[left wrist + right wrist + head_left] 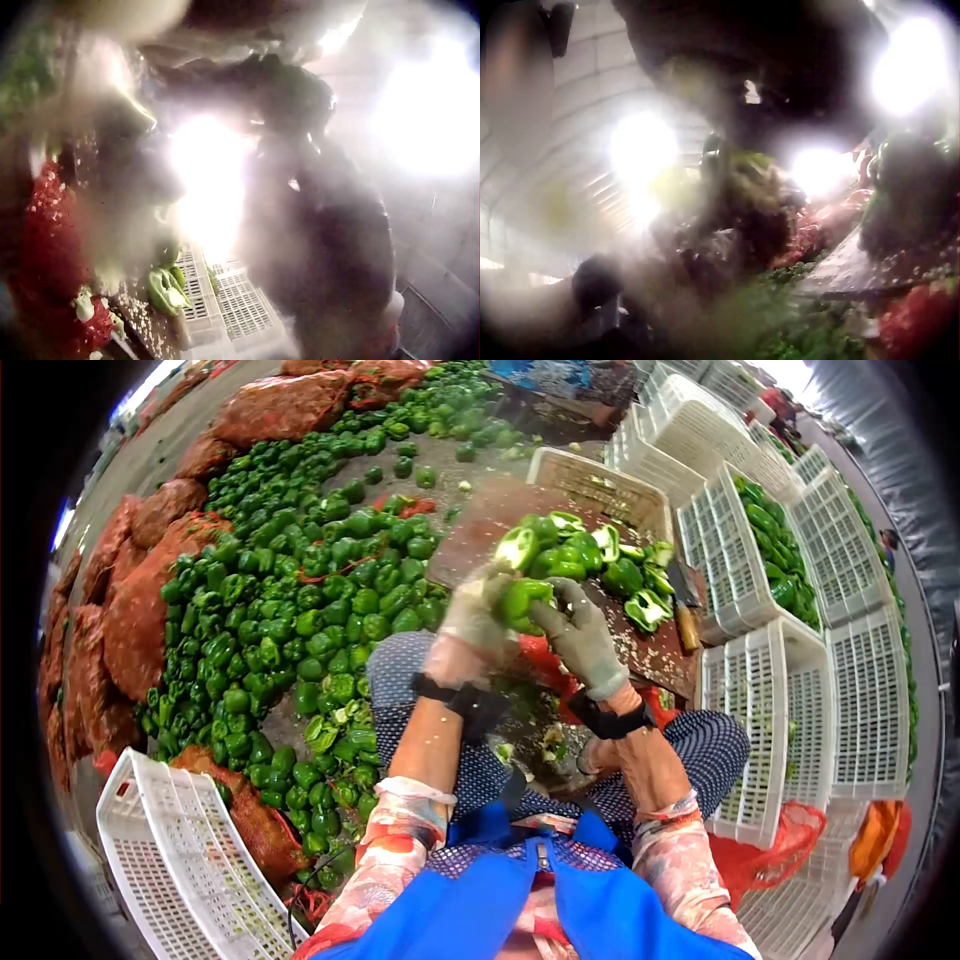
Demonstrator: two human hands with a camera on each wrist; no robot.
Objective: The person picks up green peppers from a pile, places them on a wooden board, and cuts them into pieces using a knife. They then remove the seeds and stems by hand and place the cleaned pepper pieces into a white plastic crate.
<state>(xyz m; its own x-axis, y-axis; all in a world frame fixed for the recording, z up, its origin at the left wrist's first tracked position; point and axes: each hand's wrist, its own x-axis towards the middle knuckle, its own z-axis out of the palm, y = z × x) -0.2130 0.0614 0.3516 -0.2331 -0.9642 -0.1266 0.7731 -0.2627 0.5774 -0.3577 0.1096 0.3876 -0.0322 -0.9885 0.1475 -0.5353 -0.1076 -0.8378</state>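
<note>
In the head view both hands, in pale work gloves, meet at a green bell pepper [524,603] over the near edge of a brown board [470,550]. The right hand [585,638] grips the pepper from the right, fingers and thumb bent against it. From the other side the left hand [475,610] holds it, blurred by motion. Just beyond lies a heap of cut bell peppers [570,555], some showing pale insides. A knife [688,628] with a wooden handle rests at the board's right side. Glare and blur hide most of the grip in both wrist views.
Loose green peppers [300,620] cover the floor on the left, bordered by red mesh sacks [140,600]. White crates [750,710] line the right, one holding peppers [775,550]. Another white crate [190,850] stands at lower left. Seeds litter the board.
</note>
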